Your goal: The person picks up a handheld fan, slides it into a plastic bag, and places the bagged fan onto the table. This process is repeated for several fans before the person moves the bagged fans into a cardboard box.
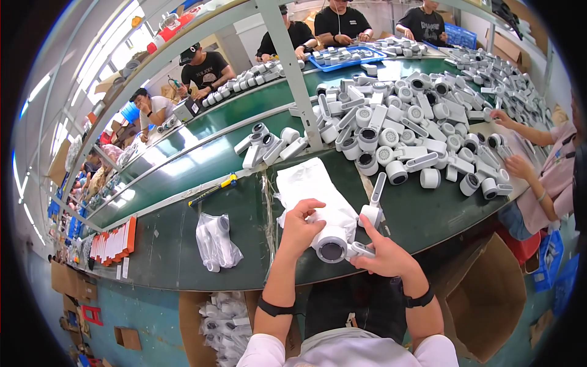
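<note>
A white hair dryer [332,246], with a short round barrel and dark round end, lies at the table's near edge. My right hand [391,254] grips its flat handle [361,249] between thumb and fingers. Close to that hand's fingertips, a second white hair dryer [370,214] lies with its handle pointing away. My left hand [301,229] hovers over a stack of white plastic bags [312,183], thumb and forefinger apart, with nothing visible between them. Two bagged pieces [217,241] lie together to the left.
A large heap of white hair dryers [422,122] covers the table ahead and right. A yellow-black tool [213,189] and orange-white cards [115,241] lie leftward. Below are open cartons [483,293], one holding bagged pieces [226,324]. A co-worker's hands [520,165] are at right; others work opposite.
</note>
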### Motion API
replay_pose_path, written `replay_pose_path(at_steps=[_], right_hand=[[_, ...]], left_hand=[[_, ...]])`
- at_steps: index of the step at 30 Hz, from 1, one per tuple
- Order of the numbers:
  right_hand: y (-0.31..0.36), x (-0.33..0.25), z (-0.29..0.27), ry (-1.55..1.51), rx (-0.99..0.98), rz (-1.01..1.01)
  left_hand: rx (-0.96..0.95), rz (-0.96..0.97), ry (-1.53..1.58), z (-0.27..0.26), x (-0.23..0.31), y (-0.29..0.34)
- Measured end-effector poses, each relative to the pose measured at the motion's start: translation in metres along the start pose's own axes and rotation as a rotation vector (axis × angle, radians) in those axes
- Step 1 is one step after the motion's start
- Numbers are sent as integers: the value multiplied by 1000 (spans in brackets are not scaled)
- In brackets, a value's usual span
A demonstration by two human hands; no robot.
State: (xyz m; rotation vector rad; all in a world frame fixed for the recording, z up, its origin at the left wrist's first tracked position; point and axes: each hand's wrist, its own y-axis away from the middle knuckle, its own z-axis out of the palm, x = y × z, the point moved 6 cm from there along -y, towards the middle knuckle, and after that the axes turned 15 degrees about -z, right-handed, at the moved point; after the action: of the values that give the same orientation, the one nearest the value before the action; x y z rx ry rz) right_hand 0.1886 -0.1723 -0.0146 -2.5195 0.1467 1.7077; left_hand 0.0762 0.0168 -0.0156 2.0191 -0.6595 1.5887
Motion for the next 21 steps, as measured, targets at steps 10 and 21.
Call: replay_pose_path(at_steps=[10, 21], right_hand=[[-17, -12, 3, -136, -177, 138], [-26, -1, 23, -209, 175, 87]], left_hand=[[-343, -130, 27, 0, 11, 11], [25, 329, -407, 2, 46, 38]])
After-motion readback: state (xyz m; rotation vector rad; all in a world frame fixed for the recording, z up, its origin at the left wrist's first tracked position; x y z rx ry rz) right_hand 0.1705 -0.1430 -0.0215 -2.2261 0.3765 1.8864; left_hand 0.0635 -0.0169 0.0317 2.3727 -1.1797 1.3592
